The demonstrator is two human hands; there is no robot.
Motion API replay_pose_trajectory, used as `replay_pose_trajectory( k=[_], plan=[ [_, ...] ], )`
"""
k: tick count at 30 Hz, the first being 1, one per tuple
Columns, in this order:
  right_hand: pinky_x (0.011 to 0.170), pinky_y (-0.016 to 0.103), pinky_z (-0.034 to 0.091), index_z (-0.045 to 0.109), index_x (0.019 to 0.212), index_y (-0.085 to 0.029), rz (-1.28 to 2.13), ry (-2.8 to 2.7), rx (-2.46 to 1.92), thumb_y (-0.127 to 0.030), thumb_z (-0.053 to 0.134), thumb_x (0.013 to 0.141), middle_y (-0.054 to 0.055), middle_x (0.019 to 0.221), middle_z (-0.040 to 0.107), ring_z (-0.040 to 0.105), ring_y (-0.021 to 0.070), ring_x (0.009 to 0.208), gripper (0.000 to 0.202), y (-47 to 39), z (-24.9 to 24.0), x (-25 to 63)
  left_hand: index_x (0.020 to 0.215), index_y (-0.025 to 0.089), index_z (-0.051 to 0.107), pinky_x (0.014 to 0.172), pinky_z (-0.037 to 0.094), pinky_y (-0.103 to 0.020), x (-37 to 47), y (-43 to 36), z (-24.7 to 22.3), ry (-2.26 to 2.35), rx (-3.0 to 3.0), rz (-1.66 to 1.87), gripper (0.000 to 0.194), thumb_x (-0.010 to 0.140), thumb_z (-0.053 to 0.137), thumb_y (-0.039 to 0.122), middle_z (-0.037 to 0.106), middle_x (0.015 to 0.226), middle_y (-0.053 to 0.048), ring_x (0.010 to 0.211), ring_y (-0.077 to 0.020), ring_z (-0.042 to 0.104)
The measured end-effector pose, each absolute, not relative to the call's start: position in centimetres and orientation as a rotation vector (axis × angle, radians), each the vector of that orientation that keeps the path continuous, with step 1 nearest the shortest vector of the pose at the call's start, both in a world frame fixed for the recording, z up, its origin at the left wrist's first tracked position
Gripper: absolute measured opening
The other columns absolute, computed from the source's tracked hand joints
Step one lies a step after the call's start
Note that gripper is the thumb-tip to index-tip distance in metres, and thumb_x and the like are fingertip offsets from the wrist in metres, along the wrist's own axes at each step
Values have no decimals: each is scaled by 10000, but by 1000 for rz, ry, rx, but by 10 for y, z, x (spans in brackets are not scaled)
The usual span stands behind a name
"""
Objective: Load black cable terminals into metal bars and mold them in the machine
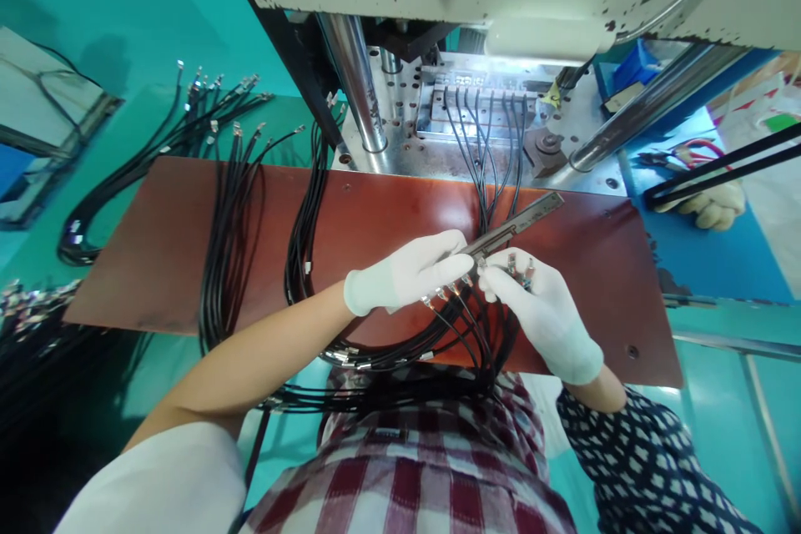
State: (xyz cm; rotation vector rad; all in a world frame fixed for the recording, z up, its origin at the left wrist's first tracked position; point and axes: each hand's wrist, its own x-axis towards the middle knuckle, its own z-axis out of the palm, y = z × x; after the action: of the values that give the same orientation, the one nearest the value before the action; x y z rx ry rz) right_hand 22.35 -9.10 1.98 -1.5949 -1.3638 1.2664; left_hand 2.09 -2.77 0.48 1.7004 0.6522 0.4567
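Observation:
My left hand (419,269), in a white glove, is closed on a long metal bar fixture (529,219), which slants up to the right above the brown board (588,292). Several cable ends with small metal connectors (441,294) stick out below its fingers. My right hand (544,309), also gloved, meets the left at the bar's lower end, its fingers closed around cable ends with metal connectors (511,261). Black cables (476,334) hang from both hands toward my lap. Other cables (481,158) run from the metal die (463,113) in the machine down behind the bar.
Bundles of black cables lie on the board's left (225,250) and middle (305,242), with more on the green surface (150,133). Machine posts (356,83) stand behind the board. Pliers (679,157) and a glove (713,204) lie on the blue surface at right.

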Motion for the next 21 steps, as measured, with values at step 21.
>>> replay_pose_trajectory(
  k=[21],
  plan=[
    [639,306,424,636,666,-181,1207,-1123,-1603,-362,703,816,12,612,571,511,162,624,244,-91,31,219,887,148,525,474,408,-205,17,-23,4,531,1380,390,382,1005,462,505,524,684,25,524,-72,480]
  ],
)
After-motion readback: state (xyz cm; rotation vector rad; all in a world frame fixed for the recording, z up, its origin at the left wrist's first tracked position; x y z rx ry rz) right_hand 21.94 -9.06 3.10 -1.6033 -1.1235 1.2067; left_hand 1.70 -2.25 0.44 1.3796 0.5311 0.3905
